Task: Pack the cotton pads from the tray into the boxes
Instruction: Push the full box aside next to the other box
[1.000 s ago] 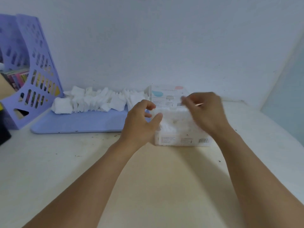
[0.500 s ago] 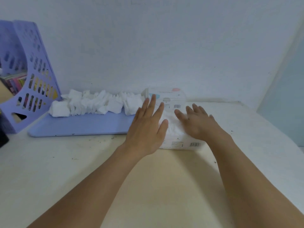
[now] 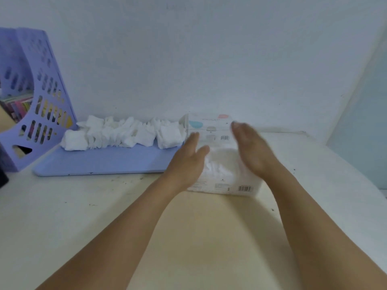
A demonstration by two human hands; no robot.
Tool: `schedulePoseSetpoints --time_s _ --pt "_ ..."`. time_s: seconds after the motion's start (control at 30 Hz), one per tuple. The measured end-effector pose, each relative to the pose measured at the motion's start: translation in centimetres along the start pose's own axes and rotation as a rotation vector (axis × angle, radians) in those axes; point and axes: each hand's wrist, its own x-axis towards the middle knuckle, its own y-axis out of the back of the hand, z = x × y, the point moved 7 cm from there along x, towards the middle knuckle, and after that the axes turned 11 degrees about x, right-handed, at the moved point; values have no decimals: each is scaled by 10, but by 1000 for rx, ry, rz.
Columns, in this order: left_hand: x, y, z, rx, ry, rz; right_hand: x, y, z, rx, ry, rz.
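Note:
A white box (image 3: 226,188) with barcodes stands open on the table, its lid (image 3: 209,127) raised at the back, with white cotton pads (image 3: 219,162) inside. My left hand (image 3: 187,160) lies at the box's left side with fingers straight. My right hand (image 3: 251,149) is at the right side above the box, fingers straight and blurred. Neither hand holds anything. A row of white cotton pads (image 3: 123,135) lies along the back of a flat blue tray (image 3: 100,162) left of the box.
A purple perforated file holder (image 3: 35,97) with books stands at the far left against the wall. A dark object (image 3: 3,176) sits at the left edge. Small dark specks dot the cream table. The wall runs close behind the box and tray.
Both hands went from fiddling at the box top to lying flat over the pads, and now they have parted to the box's left and right sides.

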Motion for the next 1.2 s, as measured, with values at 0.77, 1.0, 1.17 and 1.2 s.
schedulePoseSetpoints --time_s 0.77,1.0,1.17,1.2 --pt "-3 -3 -28 -793 264 59 -10 23 60 801 -529 136" --pt "-5 2 -17 -770 115 94 -3 24 35 1179 -277 115" --pt "2 -1 -30 -876 152 91 -3 16 32 1005 -280 43" --pt "2 2 -27 -898 140 97 -5 15 31 952 -290 37"
